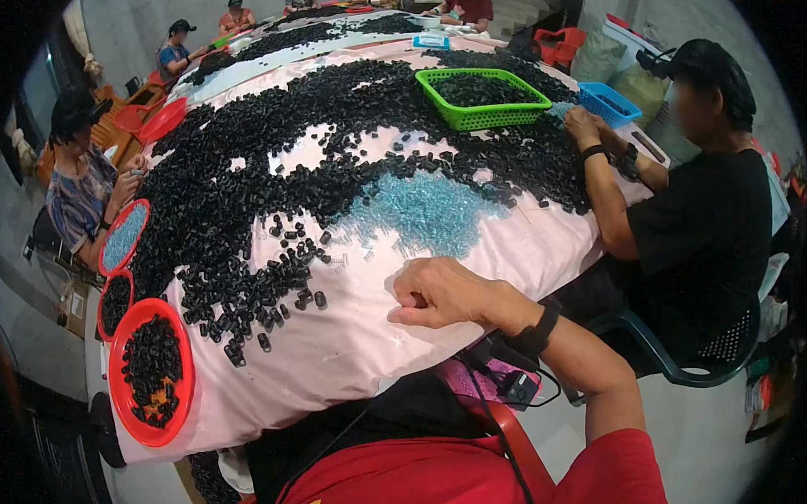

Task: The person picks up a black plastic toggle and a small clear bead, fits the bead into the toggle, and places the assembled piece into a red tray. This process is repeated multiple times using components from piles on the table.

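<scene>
My right hand rests near the front edge of the pink cloth-covered table, its fingers curled closed. What they hold, if anything, is hidden. Just beyond it lies a heap of small shiny pale-blue pieces that look like little coil springs. To the hand's left are loose short black plastic cylinders, part of a large spread across the table. A few of these cylinders lie apart at the near edge of the spread. My left hand is outside the picture.
At the left edge stand a red tray of black cylinders and a red bowl of pale-blue pieces. A green basket and a blue basket stand farther back. One co-worker sits at right, another at left.
</scene>
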`<state>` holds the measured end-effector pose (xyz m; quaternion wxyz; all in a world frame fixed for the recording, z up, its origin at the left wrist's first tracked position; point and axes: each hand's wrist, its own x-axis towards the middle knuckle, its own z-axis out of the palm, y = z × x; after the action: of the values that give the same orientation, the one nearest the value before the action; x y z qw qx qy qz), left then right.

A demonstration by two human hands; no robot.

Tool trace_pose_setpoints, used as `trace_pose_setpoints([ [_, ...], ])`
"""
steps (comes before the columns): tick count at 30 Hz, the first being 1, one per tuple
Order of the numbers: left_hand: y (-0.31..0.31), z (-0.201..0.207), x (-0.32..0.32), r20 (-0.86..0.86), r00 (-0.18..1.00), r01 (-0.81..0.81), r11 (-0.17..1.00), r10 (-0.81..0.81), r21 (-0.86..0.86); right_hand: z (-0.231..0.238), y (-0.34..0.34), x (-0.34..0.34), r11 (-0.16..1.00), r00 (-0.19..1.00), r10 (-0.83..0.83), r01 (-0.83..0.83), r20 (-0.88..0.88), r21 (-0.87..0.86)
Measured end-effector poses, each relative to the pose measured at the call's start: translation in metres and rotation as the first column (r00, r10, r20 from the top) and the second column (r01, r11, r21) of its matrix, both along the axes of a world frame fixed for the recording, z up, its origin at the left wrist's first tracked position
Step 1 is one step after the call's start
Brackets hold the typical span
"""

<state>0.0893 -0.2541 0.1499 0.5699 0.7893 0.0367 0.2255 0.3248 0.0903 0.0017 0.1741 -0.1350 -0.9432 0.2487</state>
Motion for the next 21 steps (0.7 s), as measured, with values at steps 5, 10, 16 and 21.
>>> trace_pose_setpoints([
  [5,-0.003,-0.004,0.002,0.006,0.999,-0.036,0.999,0.036,0.032,0.001,0.0,0.001,1.0,1.0,-0.002,0.002,0.003,-0.007],
  [10,-0.002,-0.003,0.0,0.019,0.999,-0.038,0.998,0.038,0.044,0.001,-0.001,0.0,1.0,1.0,0.002,-0.002,-0.004,0.006],
  [16,0.001,0.0,-0.008,0.071,0.996,0.049,0.999,-0.049,0.004,0.003,-0.003,-0.001,1.0,0.999,-0.005,0.005,-0.042,-0.013],
  [21,-0.003,-0.007,-0.01,0.026,0.996,0.082,0.992,-0.08,-0.092,0.003,-0.002,0.0,1.0,1.0,-0.012,0.012,-0.025,-0.019],
])
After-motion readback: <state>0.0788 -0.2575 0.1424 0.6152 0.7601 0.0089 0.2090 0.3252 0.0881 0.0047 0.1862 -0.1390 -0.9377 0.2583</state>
